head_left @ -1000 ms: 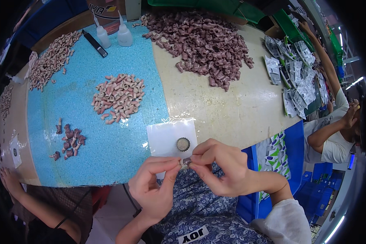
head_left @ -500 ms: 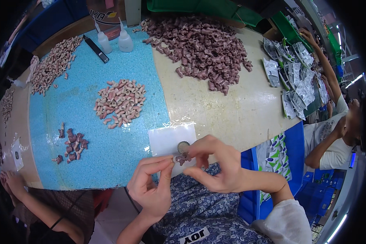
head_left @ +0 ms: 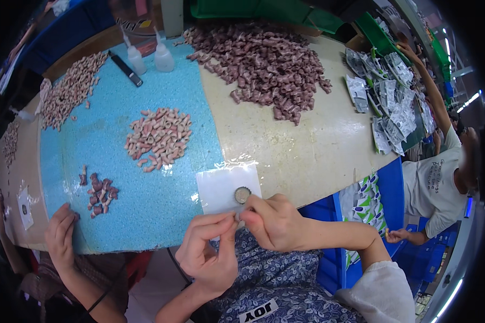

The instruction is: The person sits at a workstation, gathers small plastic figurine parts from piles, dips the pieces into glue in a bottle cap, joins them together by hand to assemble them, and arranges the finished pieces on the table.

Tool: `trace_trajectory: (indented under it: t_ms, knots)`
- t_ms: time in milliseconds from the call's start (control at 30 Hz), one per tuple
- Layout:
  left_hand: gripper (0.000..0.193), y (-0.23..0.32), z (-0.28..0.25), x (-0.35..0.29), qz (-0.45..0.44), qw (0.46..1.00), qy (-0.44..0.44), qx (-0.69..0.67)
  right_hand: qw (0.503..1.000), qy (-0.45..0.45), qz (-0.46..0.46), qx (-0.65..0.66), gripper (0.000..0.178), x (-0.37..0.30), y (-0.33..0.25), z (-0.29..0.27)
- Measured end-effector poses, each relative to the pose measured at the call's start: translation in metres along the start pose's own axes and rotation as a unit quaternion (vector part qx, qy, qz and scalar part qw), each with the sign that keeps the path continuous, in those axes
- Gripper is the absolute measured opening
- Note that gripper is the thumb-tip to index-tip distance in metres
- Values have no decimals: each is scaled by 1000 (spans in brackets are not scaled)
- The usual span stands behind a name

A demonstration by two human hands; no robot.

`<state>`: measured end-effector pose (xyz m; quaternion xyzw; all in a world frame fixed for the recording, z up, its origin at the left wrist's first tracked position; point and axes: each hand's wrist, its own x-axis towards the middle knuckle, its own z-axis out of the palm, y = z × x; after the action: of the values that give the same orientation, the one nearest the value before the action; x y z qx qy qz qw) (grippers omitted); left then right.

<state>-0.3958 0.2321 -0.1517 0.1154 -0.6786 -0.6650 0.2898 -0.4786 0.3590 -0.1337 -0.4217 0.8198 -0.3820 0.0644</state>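
Observation:
My left hand [head_left: 207,252] is closed in a pinch, thumb against forefinger, on a small pale plastic part [head_left: 237,216], of which only a sliver shows. My right hand [head_left: 275,222] meets it there, its fingers curled tight and the thumb pressed in; what lies between them is hidden. Just beyond the fingertips a round, dark-rimmed disc [head_left: 242,194] rests on a white sheet [head_left: 215,188] at the table's near edge. Small pinkish tubular parts [head_left: 159,137] lie in a pile ahead on a blue mat, and brown ones [head_left: 99,196] form a smaller cluster to the left.
A large heap of brown parts [head_left: 264,64] covers the far table. Two squeeze bottles [head_left: 164,58] and a black pen-like tool [head_left: 125,68] lie far left. Silver packets [head_left: 396,107] are heaped at right, beside a blue bin [head_left: 390,188]. Another person's hand [head_left: 63,237] rests at the mat's left edge.
My right hand has closed and come against my left fingertips, covering the brown part that showed between them. The left neighbour's hand has moved onto the mat's edge; the person at right has lowered an arm.

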Motion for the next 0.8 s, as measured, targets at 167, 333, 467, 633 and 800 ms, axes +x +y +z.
trace_trajectory:
  t_ms: [167,333,467,633,800]
  knots:
    - [11,-12,-38,19,43,988,28,144,989,-61,77,110,20,44,15,-37]
    - [10,-25,-106,46,66,921,112,366,972,131,-71,-182,18,111,102,-53]
    - [13,-32,-129,58,137,832,107,527,964,-21,-136,-227,29,134,113,-48]
    - [19,-26,-96,66,162,833,107,518,974,-28,-106,-197,21,130,107,-56]
    - [17,-33,-75,85,134,889,-47,434,997,41,-27,-60,12,84,60,-64]
